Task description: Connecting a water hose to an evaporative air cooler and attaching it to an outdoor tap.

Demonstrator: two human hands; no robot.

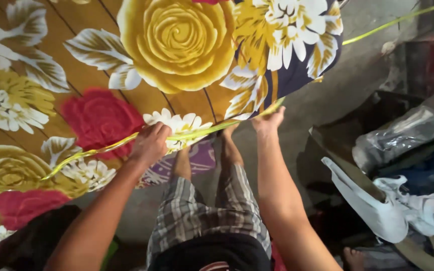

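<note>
Hanging floral sheet (101, 65) over yellow line (101, 148): left hand (150, 143) grip closed on both; right hand (268, 121) pinching sheet's corner edge.

Both hands, left hand (150, 143) and right hand (268, 122), grip floral sheet (126, 65) on line (197, 131).

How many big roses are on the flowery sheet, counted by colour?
On the flower-print bedsheet hung over the yellow-green line, which the left hand and right hand hold:
Yellow roses: 2
Red roses: 2
Total: 4
</note>
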